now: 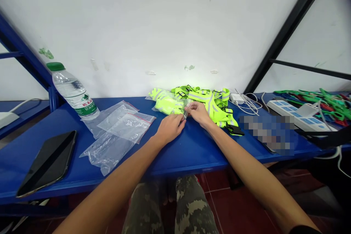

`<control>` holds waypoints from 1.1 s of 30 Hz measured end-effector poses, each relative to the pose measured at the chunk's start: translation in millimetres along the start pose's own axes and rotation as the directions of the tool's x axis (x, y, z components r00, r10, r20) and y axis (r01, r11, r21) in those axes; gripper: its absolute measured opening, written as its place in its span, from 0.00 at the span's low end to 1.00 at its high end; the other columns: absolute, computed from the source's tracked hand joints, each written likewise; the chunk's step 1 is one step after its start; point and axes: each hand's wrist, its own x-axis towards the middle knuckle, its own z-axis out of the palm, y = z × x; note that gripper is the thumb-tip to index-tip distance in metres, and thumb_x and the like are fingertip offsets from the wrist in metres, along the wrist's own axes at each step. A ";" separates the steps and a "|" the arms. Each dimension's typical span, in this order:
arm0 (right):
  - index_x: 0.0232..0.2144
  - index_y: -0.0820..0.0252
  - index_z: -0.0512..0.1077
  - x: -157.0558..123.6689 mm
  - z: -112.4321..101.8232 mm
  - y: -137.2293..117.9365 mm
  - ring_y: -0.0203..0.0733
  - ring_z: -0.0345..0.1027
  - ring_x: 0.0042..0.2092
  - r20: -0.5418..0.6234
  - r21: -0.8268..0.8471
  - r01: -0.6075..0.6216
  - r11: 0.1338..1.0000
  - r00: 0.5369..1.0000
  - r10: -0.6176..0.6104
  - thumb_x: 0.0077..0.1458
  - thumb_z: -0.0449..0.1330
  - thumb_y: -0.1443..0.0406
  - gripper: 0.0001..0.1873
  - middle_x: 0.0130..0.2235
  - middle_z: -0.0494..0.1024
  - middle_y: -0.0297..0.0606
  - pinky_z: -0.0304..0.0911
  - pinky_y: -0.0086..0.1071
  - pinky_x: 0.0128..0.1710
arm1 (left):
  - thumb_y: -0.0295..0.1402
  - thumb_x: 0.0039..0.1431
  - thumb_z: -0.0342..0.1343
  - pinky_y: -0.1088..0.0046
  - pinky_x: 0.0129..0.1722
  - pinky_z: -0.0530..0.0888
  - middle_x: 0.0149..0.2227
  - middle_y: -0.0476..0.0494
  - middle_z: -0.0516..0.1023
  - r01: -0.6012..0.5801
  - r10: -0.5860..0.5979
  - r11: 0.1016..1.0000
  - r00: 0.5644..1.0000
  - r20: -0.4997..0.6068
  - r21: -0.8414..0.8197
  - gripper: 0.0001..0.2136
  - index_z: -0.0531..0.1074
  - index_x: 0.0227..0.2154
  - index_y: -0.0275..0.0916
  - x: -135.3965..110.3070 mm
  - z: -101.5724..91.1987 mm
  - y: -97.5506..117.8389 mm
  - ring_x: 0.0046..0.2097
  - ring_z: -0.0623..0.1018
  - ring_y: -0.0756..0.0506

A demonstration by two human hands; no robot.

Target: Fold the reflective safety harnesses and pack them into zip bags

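Observation:
In the head view both hands meet at the open end of a clear plastic bag (168, 103) with folded neon-yellow reflective straps inside. My left hand (171, 127) has its fingers closed on the bag's near edge. Just to the right, my right hand (199, 113) pinches the same edge between thumb and fingers. Beside and behind the right hand lies a loose neon-yellow reflective vest (216, 108) of straps with a black buckle (235, 129). Left of my left hand, several flat clear zip bags (120, 131) overlap on the blue table (189, 153).
A water bottle (75, 93) with a green cap stands at the left, behind a black phone (49, 162). At the right are a white charger cable (248, 104), a blurred-out flat object (267, 135), a power strip (298, 115) and tangled green and red straps (323, 104). A white wall rises behind.

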 end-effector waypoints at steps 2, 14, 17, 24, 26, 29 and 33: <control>0.24 0.61 0.71 0.8 0.2 -0.3 0.36 0.66 0.25 -0.005 -0.001 0.003 1.000 1.000 -0.003 0.39 0.68 0.64 0.10 0.22 0.72 0.32 0.66 0.31 0.26 | 0.36 0.68 0.43 0.71 0.38 0.69 0.36 0.44 0.76 0.002 -0.003 1.000 0.999 -0.034 -0.009 0.10 0.68 0.36 0.40 -0.4 -0.2 0.3 0.39 0.74 0.46; 0.26 0.62 0.73 -9.9 -9.3 -7.5 0.37 0.69 0.27 0.091 0.096 -0.050 0.994 0.995 0.042 0.38 0.69 0.65 0.11 0.25 0.75 0.33 0.70 0.32 0.28 | 0.33 0.66 0.46 0.67 0.44 0.68 0.39 0.43 0.75 0.096 -0.095 0.995 0.980 -0.176 -0.002 0.08 0.69 0.36 0.39 0.1 1.5 -2.3 0.42 0.73 0.44; 0.26 0.62 0.72 -8.6 -9.9 -6.3 0.36 0.68 0.24 0.067 0.085 -0.097 0.992 0.994 0.092 0.37 0.68 0.68 0.11 0.22 0.73 0.31 0.70 0.33 0.27 | 0.34 0.66 0.46 0.67 0.43 0.69 0.39 0.42 0.75 0.102 -0.100 0.995 0.977 -0.190 -0.003 0.07 0.68 0.38 0.39 -1.4 1.2 -1.9 0.43 0.73 0.43; 0.29 0.62 0.71 -5.9 -8.4 -4.9 0.34 0.65 0.21 0.082 -0.013 0.007 1.000 0.997 -0.006 0.42 0.66 0.68 0.10 0.19 0.69 0.27 0.65 0.29 0.24 | 0.38 0.64 0.49 0.59 0.55 0.65 0.53 0.34 0.70 0.154 -0.140 0.988 0.908 -0.394 0.005 0.18 0.64 0.53 0.35 4.9 0.2 -0.3 0.56 0.68 0.37; 0.30 0.62 0.71 -5.4 -10.5 -2.7 0.34 0.65 0.23 0.106 -0.018 0.048 0.999 0.993 -0.046 0.43 0.65 0.66 0.09 0.20 0.69 0.28 0.66 0.29 0.26 | 0.41 0.63 0.50 0.55 0.60 0.60 0.59 0.32 0.66 0.156 -0.134 0.988 0.899 -0.416 0.019 0.24 0.61 0.58 0.34 12.1 2.7 -2.2 0.61 0.63 0.35; 0.29 0.62 0.71 -3.8 -16.2 0.7 0.36 0.67 0.27 0.151 -0.073 0.107 0.991 0.984 -0.095 0.46 0.64 0.62 0.09 0.25 0.73 0.33 0.67 0.29 0.29 | 0.45 0.63 0.49 0.53 0.63 0.55 0.63 0.32 0.62 0.139 -0.113 0.989 0.924 -0.366 0.044 0.28 0.57 0.61 0.35 23.2 9.8 -7.3 0.65 0.59 0.35; 0.27 0.62 0.71 -1.3 -23.9 0.6 0.36 0.66 0.27 0.296 -0.204 0.148 0.968 0.952 -0.083 0.48 0.63 0.57 0.13 0.25 0.72 0.34 0.64 0.29 0.26 | 0.49 0.66 0.43 0.52 0.63 0.54 0.65 0.30 0.58 0.166 -0.136 0.984 0.939 -0.315 0.068 0.30 0.55 0.63 0.34 29.9 20.0 -13.2 0.66 0.57 0.34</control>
